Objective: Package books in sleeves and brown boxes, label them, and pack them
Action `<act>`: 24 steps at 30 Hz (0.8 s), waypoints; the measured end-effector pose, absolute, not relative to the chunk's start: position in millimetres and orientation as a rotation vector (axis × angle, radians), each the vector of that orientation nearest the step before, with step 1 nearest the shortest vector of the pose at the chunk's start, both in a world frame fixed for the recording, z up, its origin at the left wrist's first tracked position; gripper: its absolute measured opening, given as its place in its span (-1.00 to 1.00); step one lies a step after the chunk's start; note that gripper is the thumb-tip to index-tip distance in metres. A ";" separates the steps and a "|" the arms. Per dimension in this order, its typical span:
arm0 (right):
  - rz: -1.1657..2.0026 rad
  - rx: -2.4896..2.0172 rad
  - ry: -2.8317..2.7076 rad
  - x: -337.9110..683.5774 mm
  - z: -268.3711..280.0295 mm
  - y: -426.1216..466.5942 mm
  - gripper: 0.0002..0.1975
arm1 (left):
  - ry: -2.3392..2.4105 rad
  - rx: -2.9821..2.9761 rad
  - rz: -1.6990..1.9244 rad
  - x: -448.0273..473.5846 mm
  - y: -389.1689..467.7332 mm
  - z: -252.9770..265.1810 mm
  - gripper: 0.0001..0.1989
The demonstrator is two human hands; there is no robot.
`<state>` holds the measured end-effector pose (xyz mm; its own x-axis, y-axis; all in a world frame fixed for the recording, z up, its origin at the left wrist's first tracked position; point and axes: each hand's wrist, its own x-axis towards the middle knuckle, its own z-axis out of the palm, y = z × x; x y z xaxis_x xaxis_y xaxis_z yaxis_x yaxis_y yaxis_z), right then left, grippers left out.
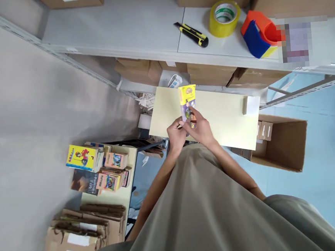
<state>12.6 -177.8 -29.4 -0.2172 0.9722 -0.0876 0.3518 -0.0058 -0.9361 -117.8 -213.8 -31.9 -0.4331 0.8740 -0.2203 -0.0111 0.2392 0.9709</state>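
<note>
A small yellow-and-purple printed pack (187,93) is upright above the pale yellow table (218,113), close to my body. My left hand (176,134) is closed around its lower left part. My right hand (200,127) is closed on the lower right part, with the fingers across its printed front. The lower end of the pack is partly hidden by the fingers. Whether it is a box or a bag, I cannot tell. At the right end of the table lies a small white box (251,105).
On the grey shelf (113,25) ahead lie a utility knife (191,34), a tape roll (224,18) and a red-and-blue tape dispenser (260,35). An open carton (287,143) stands on the right. Stacked books (83,157) and flattened cardboard (80,236) are on the left.
</note>
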 end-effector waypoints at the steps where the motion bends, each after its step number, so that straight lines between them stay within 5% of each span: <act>1: 1.252 -1.395 -1.549 10.4 -31.1 -176.2 -0.12 | 1.653 0.891 1.268 -112.9 -215.0 -27.3 -0.67; 5: 1.375 -1.268 -1.213 25.7 -35.2 -158.8 -0.37 | 1.494 1.062 1.148 -113.7 -216.8 -11.2 -0.64; 12: 1.796 -1.058 -0.931 62.9 -25.5 -143.7 -0.26 | 1.492 0.750 1.300 -170.1 -212.4 -3.7 -0.21; 20: 1.878 -1.041 -0.930 64.4 -33.5 -139.0 -0.31 | 1.276 0.526 1.188 -164.7 -214.7 -9.7 -0.20; 24: 1.586 -1.176 -1.047 66.7 -47.6 -134.4 -0.30 | 1.372 0.573 1.263 -155.6 -213.5 -6.2 -0.29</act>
<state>66.7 -134.4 -47.6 -0.1683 0.9574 -0.2347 -0.1606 -0.2616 -0.9517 -155.6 -213.5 -6.2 -0.2530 0.8846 -0.3919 -0.3177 0.3066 0.8972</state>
